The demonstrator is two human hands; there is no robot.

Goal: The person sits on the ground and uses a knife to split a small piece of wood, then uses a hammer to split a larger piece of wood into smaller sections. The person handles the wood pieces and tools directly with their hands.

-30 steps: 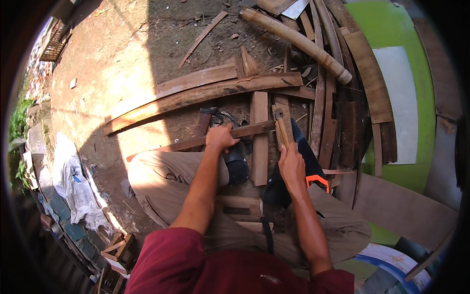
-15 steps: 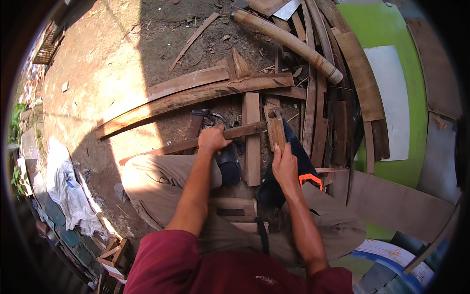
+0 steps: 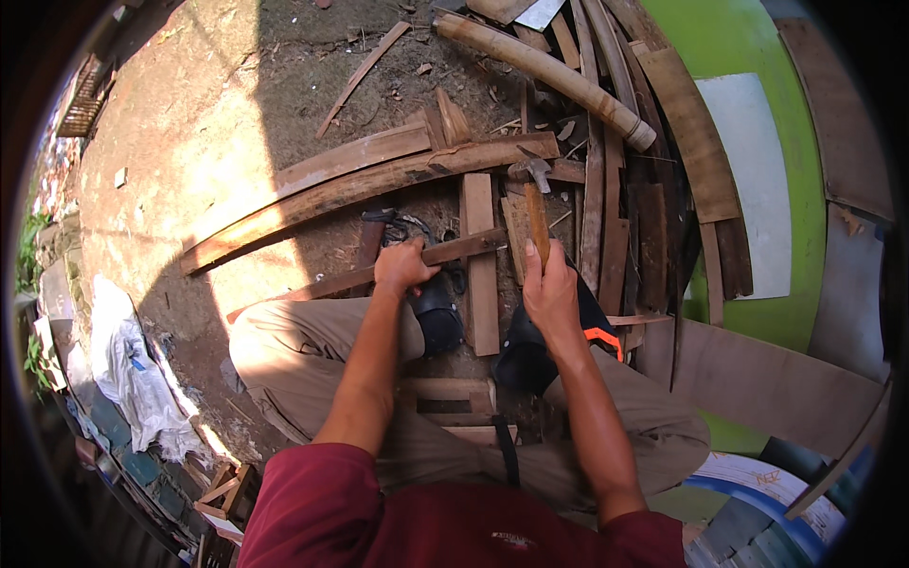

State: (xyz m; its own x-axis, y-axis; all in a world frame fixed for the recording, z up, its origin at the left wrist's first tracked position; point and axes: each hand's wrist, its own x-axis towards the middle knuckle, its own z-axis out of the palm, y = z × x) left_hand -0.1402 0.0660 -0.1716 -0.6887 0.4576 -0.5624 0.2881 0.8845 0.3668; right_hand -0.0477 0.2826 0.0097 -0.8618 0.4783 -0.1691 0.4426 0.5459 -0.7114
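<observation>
My left hand (image 3: pixel 405 266) is wrapped round a narrow wooden strip (image 3: pixel 466 247), which lies slantwise with its right end across a thicker wooden block (image 3: pixel 481 293). The strip's left end reaches past my left knee. In my right hand (image 3: pixel 550 293) is a claw hammer (image 3: pixel 537 220), gripped by its wooden handle. The metal head points away from me, beyond and right of the strip's end, apart from it. Beside my right wrist lies a handsaw (image 3: pixel 603 337) with an orange-edged handle, its blade partly hidden by my hand.
Beyond my feet lie long planks (image 3: pixel 379 194). A bamboo pole (image 3: pixel 544 78) and a pile of scrap boards (image 3: pixel 611 218) stand at the right, beside a green panel (image 3: pixel 814 237). A white sack (image 3: pixel 133 369) lies at the left. A wooden frame (image 3: pixel 445 389) sits between my legs.
The hammer has tipped, and its head has moved away from me, off the area near the strip's end. My left hand keeps its grip on the strip. The whole view has shifted slightly.
</observation>
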